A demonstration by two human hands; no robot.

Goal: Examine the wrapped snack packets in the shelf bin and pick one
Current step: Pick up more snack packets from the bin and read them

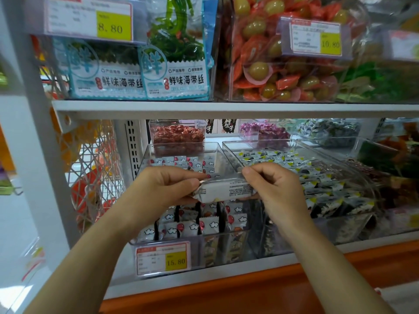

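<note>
Our left hand (166, 185) pinched the crimped left end of the white snack packet (226, 191) between thumb and forefinger. The packet hung between the fingers (189, 184), above the clear shelf bin (199, 250), long axis level, left to right, printed back toward us, presumably for reading. Our right hand (273, 188) pinched its right end.

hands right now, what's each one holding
Left hand: pinching the left end of a white snack packet.
Right hand: pinching the packet's right end.

packet (223, 191): glossy white wrapper | bin (172, 242): clear smooth plastic | shelf (226, 109): matt white
</note>
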